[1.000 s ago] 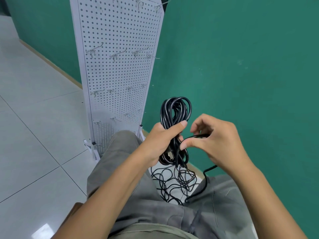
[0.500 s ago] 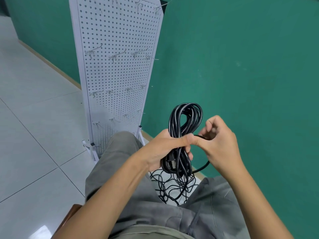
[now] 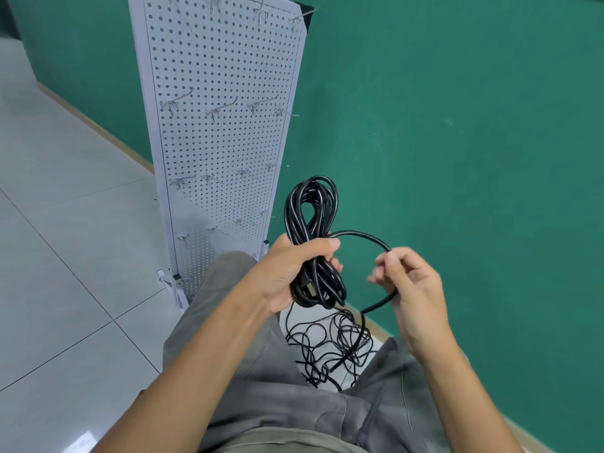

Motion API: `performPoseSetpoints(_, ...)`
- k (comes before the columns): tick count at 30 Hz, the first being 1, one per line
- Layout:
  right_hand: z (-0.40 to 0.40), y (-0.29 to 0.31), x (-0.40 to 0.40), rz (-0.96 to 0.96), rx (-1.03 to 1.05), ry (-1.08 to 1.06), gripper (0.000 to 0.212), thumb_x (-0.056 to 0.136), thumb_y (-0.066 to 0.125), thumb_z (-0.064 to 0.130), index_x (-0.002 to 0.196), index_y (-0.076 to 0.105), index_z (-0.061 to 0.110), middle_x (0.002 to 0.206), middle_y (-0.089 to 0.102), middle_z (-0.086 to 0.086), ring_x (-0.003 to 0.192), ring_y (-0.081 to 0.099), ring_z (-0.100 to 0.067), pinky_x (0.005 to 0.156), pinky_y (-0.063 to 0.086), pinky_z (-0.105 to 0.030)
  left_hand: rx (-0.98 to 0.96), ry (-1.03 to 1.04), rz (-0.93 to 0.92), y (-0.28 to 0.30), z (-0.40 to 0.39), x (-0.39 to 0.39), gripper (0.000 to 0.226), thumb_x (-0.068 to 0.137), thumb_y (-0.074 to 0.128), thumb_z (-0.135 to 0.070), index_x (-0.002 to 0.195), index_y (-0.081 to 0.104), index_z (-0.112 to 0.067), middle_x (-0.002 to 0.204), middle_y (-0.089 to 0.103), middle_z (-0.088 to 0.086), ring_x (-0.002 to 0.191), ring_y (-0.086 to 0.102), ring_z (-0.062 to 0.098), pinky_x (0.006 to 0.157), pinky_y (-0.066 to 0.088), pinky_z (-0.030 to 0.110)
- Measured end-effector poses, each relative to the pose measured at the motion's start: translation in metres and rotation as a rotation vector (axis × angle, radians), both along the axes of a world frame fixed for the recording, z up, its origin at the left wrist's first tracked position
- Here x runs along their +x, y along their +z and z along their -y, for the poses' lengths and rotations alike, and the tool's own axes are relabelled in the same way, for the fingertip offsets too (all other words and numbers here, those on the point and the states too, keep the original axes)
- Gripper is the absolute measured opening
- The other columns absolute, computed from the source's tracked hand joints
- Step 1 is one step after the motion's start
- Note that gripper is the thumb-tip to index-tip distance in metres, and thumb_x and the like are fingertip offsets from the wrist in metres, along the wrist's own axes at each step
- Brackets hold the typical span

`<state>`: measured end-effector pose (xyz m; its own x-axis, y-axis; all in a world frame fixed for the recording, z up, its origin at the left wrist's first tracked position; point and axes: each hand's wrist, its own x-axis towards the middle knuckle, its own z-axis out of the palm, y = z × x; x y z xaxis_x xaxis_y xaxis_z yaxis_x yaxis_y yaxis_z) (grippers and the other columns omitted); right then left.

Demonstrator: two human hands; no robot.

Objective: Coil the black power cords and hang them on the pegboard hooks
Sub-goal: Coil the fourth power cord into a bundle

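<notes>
A coiled bundle of black power cord [image 3: 310,217] stands upright in my left hand [image 3: 294,273], which grips it around the middle. From the bundle a loose strand arcs to the right into my right hand [image 3: 411,289], pinched between thumb and fingers. That strand runs down to a tangle of loose black cords [image 3: 330,344] on the floor between my knees. The white pegboard [image 3: 222,132] stands upright ahead and to the left, with several bare metal hooks [image 3: 215,109] in rows.
A green wall [image 3: 457,125] rises behind and to the right of the pegboard. Light floor tiles [image 3: 65,256] spread out to the left. My legs in grey trousers [image 3: 277,403] fill the lower middle, either side of the tangle.
My right hand has moved right and away from the bundle, drawing out a wide loop of cord. The left hand keeps its grip on the coil.
</notes>
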<state>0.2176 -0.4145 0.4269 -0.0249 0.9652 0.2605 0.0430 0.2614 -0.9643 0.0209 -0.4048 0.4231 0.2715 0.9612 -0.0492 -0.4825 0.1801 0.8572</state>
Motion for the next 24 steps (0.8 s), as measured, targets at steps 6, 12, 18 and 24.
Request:
performPoseSetpoints(6,0.000,0.025,-0.028,-0.059,0.017,-0.024,0.034,0.108,0.043,0.030,0.080,0.054,0.015,0.122,0.064,0.009,0.127,0.056,-0.012,0.103,0.054,-0.047,0.008,-0.022,-0.164,-0.005,0.000,0.004,0.022,0.095,0.068,-0.011,0.073,0.061,-0.009,0.068,0.061,0.006,0.075,0.064,0.025,0.079,0.053,0.038)
performPoseSetpoints(12,-0.001,0.036,-0.047,0.066,0.029,-0.044,0.038,0.107,0.040,0.040,0.073,0.054,0.030,0.140,0.055,0.014,0.135,0.049,-0.010,0.116,0.039,-0.051,0.095,-0.062,-0.283,-0.005,0.005,0.020,0.016,0.092,0.066,-0.006,0.079,0.070,-0.014,0.080,0.067,0.010,0.079,0.062,0.025,0.076,0.051,0.040)
performPoseSetpoints(18,0.001,0.042,-0.050,0.160,0.041,-0.042,0.036,0.110,0.035,0.036,0.081,0.053,0.028,0.133,0.049,0.032,0.140,0.039,-0.003,0.114,0.039,-0.047,0.134,-0.133,-0.243,-0.001,0.007,0.017,0.017,0.096,0.064,-0.004,0.095,0.076,-0.015,0.089,0.072,0.006,0.085,0.068,0.017,0.075,0.055,0.030)
performPoseSetpoints(24,-0.008,0.048,-0.051,0.306,0.101,-0.065,0.023,0.112,0.028,0.034,0.126,0.045,0.038,0.143,0.043,0.017,0.121,0.044,0.014,0.088,0.037,-0.005,0.148,-0.246,-0.224,0.000,0.013,0.018,0.008,0.099,0.061,-0.004,0.094,0.066,-0.006,0.078,0.068,0.009,0.075,0.069,0.021,0.066,0.057,0.031)
